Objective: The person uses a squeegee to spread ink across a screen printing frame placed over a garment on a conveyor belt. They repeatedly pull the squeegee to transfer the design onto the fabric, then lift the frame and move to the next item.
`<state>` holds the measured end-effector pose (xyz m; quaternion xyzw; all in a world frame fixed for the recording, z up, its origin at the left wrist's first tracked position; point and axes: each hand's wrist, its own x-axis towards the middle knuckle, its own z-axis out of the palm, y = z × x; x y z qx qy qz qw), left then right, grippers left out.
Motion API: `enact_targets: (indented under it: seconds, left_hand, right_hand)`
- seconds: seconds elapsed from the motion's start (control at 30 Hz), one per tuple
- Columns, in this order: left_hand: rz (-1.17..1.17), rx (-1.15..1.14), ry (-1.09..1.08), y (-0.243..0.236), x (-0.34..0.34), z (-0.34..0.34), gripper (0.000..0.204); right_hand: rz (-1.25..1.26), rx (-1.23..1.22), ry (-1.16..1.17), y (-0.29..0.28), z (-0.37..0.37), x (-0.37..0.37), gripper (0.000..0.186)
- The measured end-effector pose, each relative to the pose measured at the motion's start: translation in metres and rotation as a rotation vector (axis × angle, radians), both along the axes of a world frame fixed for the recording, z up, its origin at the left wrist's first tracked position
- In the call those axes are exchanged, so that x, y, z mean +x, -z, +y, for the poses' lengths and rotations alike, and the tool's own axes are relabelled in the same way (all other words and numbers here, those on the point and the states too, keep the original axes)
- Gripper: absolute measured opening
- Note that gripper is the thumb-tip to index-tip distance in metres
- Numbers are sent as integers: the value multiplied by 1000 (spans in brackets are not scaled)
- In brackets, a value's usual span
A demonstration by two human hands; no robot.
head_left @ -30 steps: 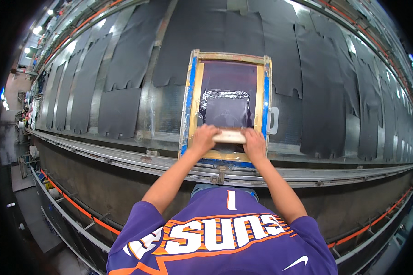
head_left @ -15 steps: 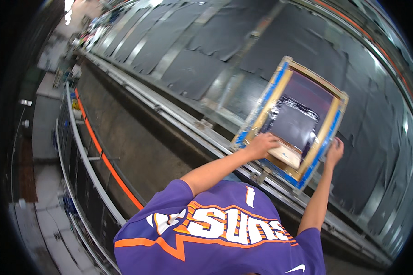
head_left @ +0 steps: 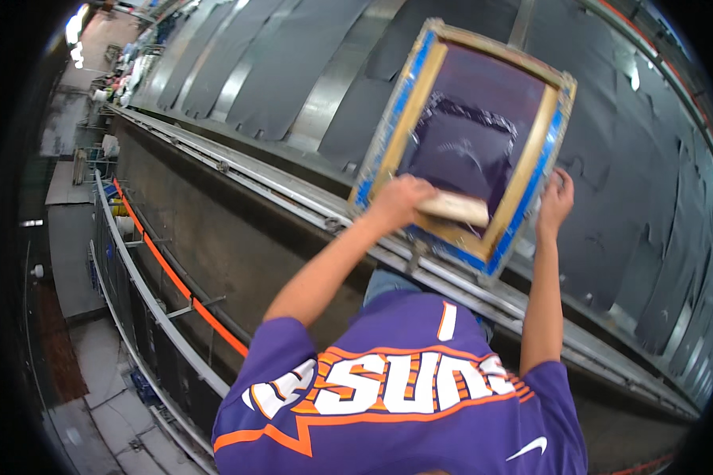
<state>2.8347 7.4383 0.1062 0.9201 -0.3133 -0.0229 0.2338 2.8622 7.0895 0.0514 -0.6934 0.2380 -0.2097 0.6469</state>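
A wooden-framed printing screen (head_left: 417,119), edged with blue tape, lies tilted across the long table. Its mesh is dark purple, with a shiny taped border around the middle. My left hand (head_left: 402,201) is closed on one end of a squeegee (head_left: 458,207) with a pale wooden handle. The squeegee lies across the near end of the screen, its blade hidden beneath the handle. My right hand (head_left: 556,203) is just beside the screen's right edge, fingers bent and slightly apart. Nothing shows in it; I cannot tell whether it touches the frame.
Dark fabric pieces (head_left: 289,67) lie in rows along the metal table (head_left: 325,107). A metal rail (head_left: 277,202) runs along the table's near edge, in front of my body. Left of me, a dark walkway (head_left: 206,206) is bordered by another table edge with an orange strip (head_left: 162,257).
The view has shifted. The screen appears larger and further up and left in the picture, and its mesh looks darker. My left hand still grips the squeegee at the near end.
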Motion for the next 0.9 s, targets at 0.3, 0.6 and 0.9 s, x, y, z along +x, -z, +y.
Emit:
enact_targets:
  seconds: [0.3, 0.6, 0.9]
  left_hand:
    - [2, 73, -6, -32, 38, 96, 53]
    - [-53, 39, 62, -25, -8, 131, 59]
    - [-55, -36, 74, -5, 134, 81, 54]
  right_hand:
    - [69, -152, 58, -8, 105, 36, 18]
    - [272, -349, 114, -21, 121, 35, 20]
    - [271, -958, -276, -89, 110, 50, 36]
